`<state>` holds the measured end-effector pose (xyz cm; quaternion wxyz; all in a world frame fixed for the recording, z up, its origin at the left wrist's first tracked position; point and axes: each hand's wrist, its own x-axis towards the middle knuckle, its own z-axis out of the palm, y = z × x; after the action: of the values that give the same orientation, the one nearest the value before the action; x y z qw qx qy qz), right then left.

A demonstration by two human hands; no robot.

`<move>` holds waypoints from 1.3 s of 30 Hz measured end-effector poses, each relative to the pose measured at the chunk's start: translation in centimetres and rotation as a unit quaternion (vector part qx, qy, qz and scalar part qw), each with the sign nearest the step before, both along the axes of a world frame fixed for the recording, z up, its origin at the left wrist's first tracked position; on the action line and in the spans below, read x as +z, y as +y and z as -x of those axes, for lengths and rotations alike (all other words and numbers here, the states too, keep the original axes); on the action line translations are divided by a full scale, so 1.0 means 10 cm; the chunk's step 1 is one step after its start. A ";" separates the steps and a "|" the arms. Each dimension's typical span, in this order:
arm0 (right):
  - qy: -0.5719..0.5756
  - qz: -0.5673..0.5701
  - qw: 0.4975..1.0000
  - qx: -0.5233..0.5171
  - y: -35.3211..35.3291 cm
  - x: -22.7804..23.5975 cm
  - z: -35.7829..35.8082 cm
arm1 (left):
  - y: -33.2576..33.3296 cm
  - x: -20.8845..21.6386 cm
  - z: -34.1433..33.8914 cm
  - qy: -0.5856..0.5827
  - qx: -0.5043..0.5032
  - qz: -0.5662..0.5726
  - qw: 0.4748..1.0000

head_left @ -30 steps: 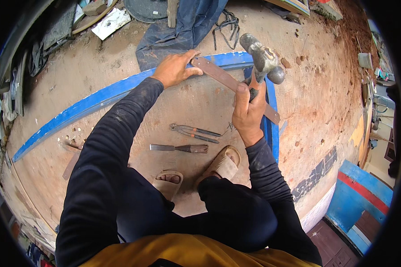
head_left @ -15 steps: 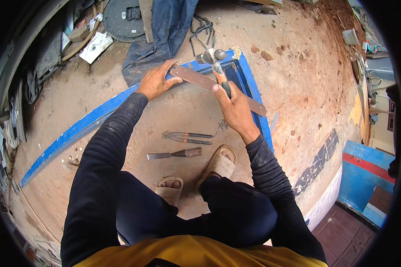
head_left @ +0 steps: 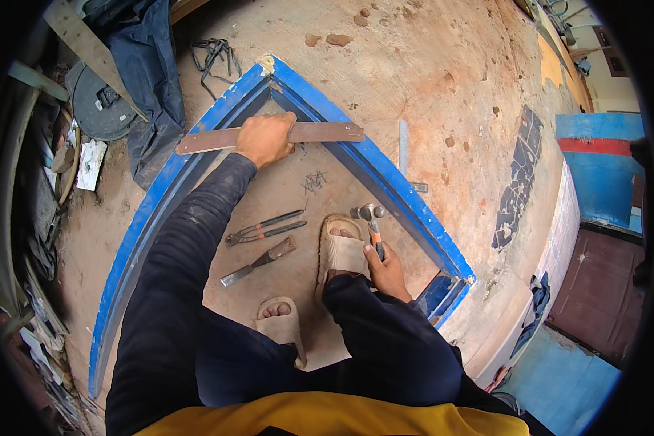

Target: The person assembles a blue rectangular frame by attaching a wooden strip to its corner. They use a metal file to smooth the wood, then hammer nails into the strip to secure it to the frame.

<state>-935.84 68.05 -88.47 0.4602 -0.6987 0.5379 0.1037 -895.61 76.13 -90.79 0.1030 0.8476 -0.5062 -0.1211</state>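
Observation:
A brown wooden strip (head_left: pixel 327 132) lies across the corner of a blue wooden frame (head_left: pixel 316 99), bridging its two sides. My left hand (head_left: pixel 267 138) is closed around the strip near its middle. Low beside my right knee, my right hand (head_left: pixel 389 272) grips a ball-peen hammer (head_left: pixel 370 213) by its handle, head up. Inside the frame, a small heap of nails (head_left: pixel 312 180) lies on the ground. Nearer my feet rest pincers (head_left: pixel 265 228) with dark and orange handles and a chisel (head_left: pixel 258 261) with a worn wooden handle.
Outside the frame's right side lies a try square (head_left: pixel 403 149). A dark cord (head_left: pixel 214 62), a blue sheet (head_left: pixel 149 65) and a round dark lid (head_left: pixel 98 105) are at the upper left. My sandalled feet (head_left: pixel 341 247) stand inside the frame.
The strip has come down onto the frame corner, held by my left hand alone. My right hand has let go of it and moved down toward my knee with the hammer. The view has turned.

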 end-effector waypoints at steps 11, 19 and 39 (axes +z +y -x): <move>-0.027 -0.031 0.995 -0.094 0.11 -0.14 0.48 | 0.01 0.04 0.02 0.001 0.012 0.003 1.000; 0.044 0.196 0.980 0.009 -0.16 -0.32 0.71 | -0.04 0.01 0.02 -0.005 0.011 0.008 1.000; -0.248 0.192 0.775 0.549 0.51 -0.63 -1.09 | 1.95 1.78 1.98 0.392 -0.122 0.090 0.907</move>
<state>-924.89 73.18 -94.77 0.2986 -0.9507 -0.0608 0.0567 -915.42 95.61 -72.94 0.3537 0.6505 -0.5333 -0.4089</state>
